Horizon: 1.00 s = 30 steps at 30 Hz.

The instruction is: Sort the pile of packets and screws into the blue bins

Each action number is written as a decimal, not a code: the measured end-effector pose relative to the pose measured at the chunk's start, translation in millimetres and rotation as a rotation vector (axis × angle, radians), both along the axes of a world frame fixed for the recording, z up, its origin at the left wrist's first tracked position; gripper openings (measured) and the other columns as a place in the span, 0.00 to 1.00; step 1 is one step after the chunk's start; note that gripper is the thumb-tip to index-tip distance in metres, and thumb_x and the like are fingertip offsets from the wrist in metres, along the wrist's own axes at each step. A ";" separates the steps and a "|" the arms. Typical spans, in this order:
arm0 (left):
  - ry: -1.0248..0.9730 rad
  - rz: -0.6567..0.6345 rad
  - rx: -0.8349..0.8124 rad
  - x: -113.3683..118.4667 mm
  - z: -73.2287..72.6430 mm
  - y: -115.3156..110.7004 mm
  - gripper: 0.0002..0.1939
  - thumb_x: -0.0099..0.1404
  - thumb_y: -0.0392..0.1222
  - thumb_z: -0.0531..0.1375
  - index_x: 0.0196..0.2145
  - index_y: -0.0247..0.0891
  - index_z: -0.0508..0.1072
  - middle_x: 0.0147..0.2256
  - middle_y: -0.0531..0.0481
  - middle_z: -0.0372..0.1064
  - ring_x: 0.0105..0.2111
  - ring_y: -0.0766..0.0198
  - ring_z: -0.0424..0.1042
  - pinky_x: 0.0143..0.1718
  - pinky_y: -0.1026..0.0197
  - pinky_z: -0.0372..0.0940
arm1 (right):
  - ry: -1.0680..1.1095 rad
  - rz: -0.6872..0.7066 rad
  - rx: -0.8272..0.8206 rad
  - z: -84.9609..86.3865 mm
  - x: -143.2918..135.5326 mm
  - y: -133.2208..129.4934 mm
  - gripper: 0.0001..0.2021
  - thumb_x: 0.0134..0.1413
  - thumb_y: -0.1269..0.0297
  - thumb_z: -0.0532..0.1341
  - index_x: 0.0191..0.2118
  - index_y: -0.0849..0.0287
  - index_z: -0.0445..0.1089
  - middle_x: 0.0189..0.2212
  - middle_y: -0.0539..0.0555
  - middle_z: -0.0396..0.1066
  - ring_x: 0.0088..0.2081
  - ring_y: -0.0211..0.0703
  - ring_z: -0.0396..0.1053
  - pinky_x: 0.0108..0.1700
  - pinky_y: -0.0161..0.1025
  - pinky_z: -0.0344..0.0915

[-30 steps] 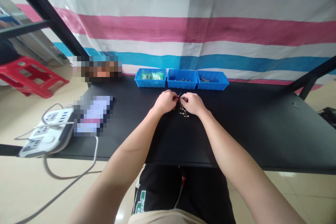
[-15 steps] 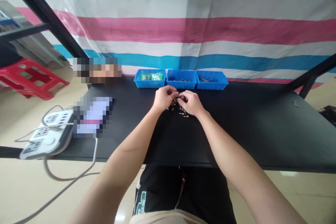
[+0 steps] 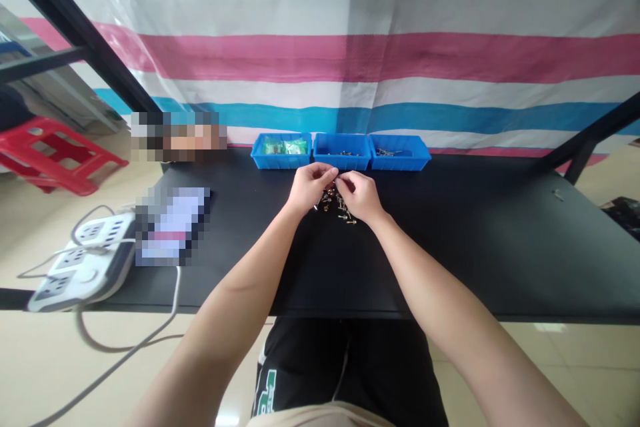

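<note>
Metal parts (image 3: pixel 341 203): small, screw-like, lying in a loose heap on the black desk (image 3: pixel 475 233), beneath and near both hands
Left hand (image 3: pixel 307 188): grip bunched, thumb near fingertips; whether a part is pinched there, I cannot tell
Right hand (image 3: pixel 362 196): grip likewise curled, tips touching or almost touching the left's; contents hidden
Blue trays (image 3: pixel 342 161): three in a row just beyond the hands
Step in hand: apparently fingering one small part above the heap
Next move: probably calls for steady, precise fingertips
</note>
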<state>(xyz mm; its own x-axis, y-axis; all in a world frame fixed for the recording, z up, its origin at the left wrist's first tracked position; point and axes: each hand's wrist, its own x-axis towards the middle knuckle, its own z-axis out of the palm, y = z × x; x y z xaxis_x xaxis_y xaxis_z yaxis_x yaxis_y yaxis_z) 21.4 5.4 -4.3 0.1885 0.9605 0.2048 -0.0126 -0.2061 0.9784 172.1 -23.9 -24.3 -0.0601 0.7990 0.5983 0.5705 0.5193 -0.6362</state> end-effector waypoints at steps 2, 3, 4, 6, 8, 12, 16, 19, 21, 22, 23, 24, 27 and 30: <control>-0.001 -0.026 -0.008 -0.1 0.1 0.2 0.14 0.54 0.48 0.67 0.34 0.34 0.77 0.26 0.51 0.72 0.25 0.67 0.68 0.30 0.63 0.65 | -0.010 -0.039 -0.035 0.8 -0.1 -0.6 0.13 0.63 0.58 0.54 0.32 0.58 0.71 0.29 0.54 0.74 0.29 0.41 0.68 0.35 0.37 0.64; 0.010 -0.030 -0.009 0.0 -0.2 0.5 0.14 0.54 0.46 0.67 0.35 0.34 0.77 0.27 0.51 0.73 0.26 0.67 0.69 0.31 0.63 0.66 | -0.020 -0.054 -0.056 1.2 0.0 -1.0 0.14 0.64 0.57 0.53 0.32 0.58 0.71 0.30 0.55 0.74 0.30 0.42 0.69 0.36 0.38 0.64; 0.026 -0.029 -0.008 0.2 -0.6 0.8 0.13 0.55 0.45 0.66 0.35 0.34 0.77 0.28 0.51 0.73 0.27 0.67 0.69 0.32 0.62 0.66 | -0.030 -0.064 -0.075 1.5 0.2 -1.5 0.15 0.64 0.56 0.52 0.33 0.57 0.70 0.30 0.55 0.74 0.31 0.42 0.69 0.37 0.38 0.64; 0.073 -0.010 0.007 1.2 -1.5 1.1 0.11 0.57 0.45 0.65 0.35 0.34 0.77 0.28 0.50 0.73 0.27 0.66 0.70 0.32 0.62 0.67 | -0.042 -0.068 -0.105 2.1 0.4 -2.3 0.15 0.65 0.56 0.51 0.34 0.57 0.70 0.30 0.55 0.73 0.32 0.43 0.69 0.38 0.38 0.63; 0.127 0.022 0.061 2.6 -2.1 -0.1 0.12 0.59 0.45 0.63 0.36 0.34 0.77 0.28 0.50 0.74 0.28 0.65 0.71 0.33 0.62 0.68 | -0.037 -0.061 -0.122 2.4 0.4 -2.9 0.15 0.65 0.55 0.50 0.33 0.57 0.68 0.29 0.54 0.72 0.33 0.43 0.69 0.39 0.38 0.63; 0.212 0.042 0.249 5.1 0.8 -9.4 0.15 0.62 0.45 0.61 0.44 0.35 0.78 0.35 0.47 0.78 0.34 0.62 0.75 0.39 0.61 0.70 | 0.012 -0.053 -0.121 2.1 0.4 -3.0 0.15 0.65 0.57 0.48 0.31 0.56 0.64 0.27 0.53 0.70 0.32 0.43 0.68 0.38 0.38 0.62; 0.369 0.021 0.359 4.6 8.5 -20.3 0.17 0.65 0.46 0.60 0.46 0.36 0.81 0.38 0.45 0.80 0.33 0.61 0.75 0.39 0.61 0.69 | 0.099 -0.063 -0.075 -0.1 1.1 -2.1 0.14 0.65 0.56 0.48 0.31 0.56 0.62 0.27 0.53 0.70 0.31 0.43 0.68 0.37 0.38 0.62; 0.469 0.033 0.395 3.5 11.7 -22.9 0.18 0.67 0.47 0.59 0.48 0.37 0.81 0.36 0.46 0.80 0.30 0.62 0.74 0.38 0.61 0.68 | 0.119 -0.069 -0.073 -2.5 1.4 -1.4 0.14 0.65 0.55 0.48 0.32 0.55 0.62 0.27 0.53 0.70 0.31 0.43 0.69 0.37 0.38 0.62; 0.508 0.048 0.404 2.8 11.7 -22.2 0.19 0.67 0.48 0.58 0.49 0.37 0.81 0.37 0.45 0.79 0.31 0.62 0.74 0.39 0.61 0.69 | 0.108 -0.088 -0.086 -4.0 1.8 -0.4 0.15 0.66 0.55 0.48 0.32 0.55 0.62 0.27 0.53 0.71 0.30 0.43 0.69 0.37 0.38 0.62; 0.526 0.054 0.408 2.5 11.2 -21.4 0.19 0.67 0.47 0.58 0.51 0.38 0.80 0.38 0.45 0.79 0.32 0.61 0.74 0.40 0.60 0.69 | 0.098 -0.108 -0.096 -4.6 2.3 0.3 0.15 0.66 0.54 0.47 0.32 0.56 0.63 0.27 0.53 0.71 0.30 0.43 0.69 0.37 0.38 0.61; 0.548 0.064 0.417 2.0 10.5 -20.4 0.20 0.67 0.47 0.58 0.52 0.38 0.79 0.40 0.45 0.79 0.35 0.60 0.75 0.43 0.60 0.69 | 0.086 -0.136 -0.107 -5.1 3.1 1.2 0.16 0.66 0.54 0.47 0.32 0.56 0.64 0.27 0.53 0.72 0.30 0.43 0.69 0.37 0.38 0.61; 0.574 0.077 0.430 1.3 9.6 -19.1 0.21 0.67 0.46 0.58 0.54 0.38 0.78 0.43 0.45 0.79 0.39 0.59 0.76 0.46 0.59 0.69 | 0.073 -0.168 -0.118 -5.5 4.1 2.2 0.17 0.67 0.53 0.47 0.32 0.56 0.64 0.27 0.54 0.72 0.31 0.43 0.70 0.37 0.38 0.61; 0.689 0.131 0.488 -1.3 7.6 -13.7 0.24 0.67 0.44 0.57 0.59 0.40 0.73 0.54 0.45 0.74 0.54 0.55 0.70 0.58 0.55 0.62 | 0.041 -0.261 -0.137 -5.5 7.1 5.2 0.19 0.67 0.53 0.47 0.30 0.56 0.65 0.28 0.56 0.73 0.32 0.45 0.71 0.39 0.39 0.61; 0.809 0.196 0.516 -3.7 8.6 -5.7 0.28 0.67 0.45 0.56 0.63 0.40 0.67 0.61 0.45 0.67 0.62 0.50 0.61 0.63 0.47 0.55 | -0.006 -0.300 -0.163 -4.5 7.9 6.4 0.19 0.66 0.53 0.49 0.27 0.55 0.64 0.26 0.55 0.72 0.31 0.45 0.69 0.37 0.39 0.59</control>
<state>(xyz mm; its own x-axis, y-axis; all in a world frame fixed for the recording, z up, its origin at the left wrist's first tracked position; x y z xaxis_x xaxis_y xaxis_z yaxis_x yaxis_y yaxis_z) 17.7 -0.3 4.3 0.3035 0.8184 0.4880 0.7025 -0.5382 0.4656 180.0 -17.5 -28.8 0.1889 0.8667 0.4617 0.6868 0.2194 -0.6929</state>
